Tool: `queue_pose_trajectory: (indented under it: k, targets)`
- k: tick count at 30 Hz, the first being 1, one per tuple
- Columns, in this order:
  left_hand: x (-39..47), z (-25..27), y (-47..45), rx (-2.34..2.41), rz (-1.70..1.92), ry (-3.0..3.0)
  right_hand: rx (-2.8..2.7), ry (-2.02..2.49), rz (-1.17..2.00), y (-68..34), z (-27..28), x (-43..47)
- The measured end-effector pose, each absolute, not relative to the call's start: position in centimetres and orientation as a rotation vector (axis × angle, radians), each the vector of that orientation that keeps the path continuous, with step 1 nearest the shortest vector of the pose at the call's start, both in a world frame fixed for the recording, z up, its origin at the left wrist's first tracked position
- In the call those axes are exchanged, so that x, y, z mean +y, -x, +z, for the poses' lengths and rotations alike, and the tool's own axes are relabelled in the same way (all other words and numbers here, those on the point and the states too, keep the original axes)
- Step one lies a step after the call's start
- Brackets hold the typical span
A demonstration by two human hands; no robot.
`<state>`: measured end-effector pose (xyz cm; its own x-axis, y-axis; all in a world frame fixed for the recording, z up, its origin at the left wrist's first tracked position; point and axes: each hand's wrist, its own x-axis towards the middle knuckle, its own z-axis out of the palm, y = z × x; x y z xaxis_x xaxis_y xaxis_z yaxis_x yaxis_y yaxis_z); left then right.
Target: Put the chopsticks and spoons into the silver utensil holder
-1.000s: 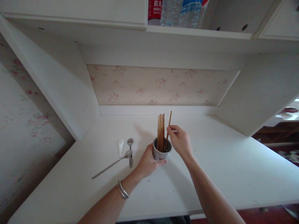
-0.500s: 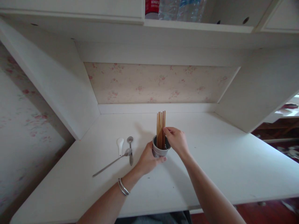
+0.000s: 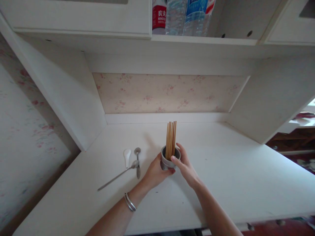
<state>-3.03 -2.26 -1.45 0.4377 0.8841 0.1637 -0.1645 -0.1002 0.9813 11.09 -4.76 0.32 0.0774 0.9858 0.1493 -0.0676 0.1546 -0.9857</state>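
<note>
A grey cup (image 3: pixel 167 164) stands on the white desktop with a bunch of wooden chopsticks (image 3: pixel 170 139) upright in it. My left hand (image 3: pixel 155 172) is wrapped round the cup's left side, thumb across its front. On the right side, my right hand (image 3: pixel 185 166) grips the cup, with the thumb at the front rim and the fingers behind. The chopsticks' lower ends are hidden inside the cup. Left of my left hand lie a white soup spoon (image 3: pixel 127 156), a short metal spoon (image 3: pixel 137 151) and a long-handled metal spoon (image 3: pixel 115 178) crossing over the short one.
The white desktop (image 3: pixel 236 173) runs under an overhead shelf (image 3: pixel 197 40) that holds several plastic bottles (image 3: pixel 175 18). White side panels (image 3: pixel 61 88) flank the desk at left and right. Floral wallpaper (image 3: pixel 159 93) shows at the back.
My right hand has let go of the chopsticks and moved down onto the cup's right side and rim. My left hand stays on the cup. The view has tilted up slightly.
</note>
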Motion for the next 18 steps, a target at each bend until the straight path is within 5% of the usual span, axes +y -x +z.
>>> queue_pose_trajectory:
  k: [8, 18]
  targets:
    - [-3.7, 0.9, 7.4, 1.085, 0.924, -2.059, -1.156, 1.051, 1.101, -10.3, 0.1, -5.1]
    - [-5.0, 2.3, 19.5, 1.924, 0.119, -2.426, -1.133, 1.074, 1.122, -10.5, -0.2, -5.1]
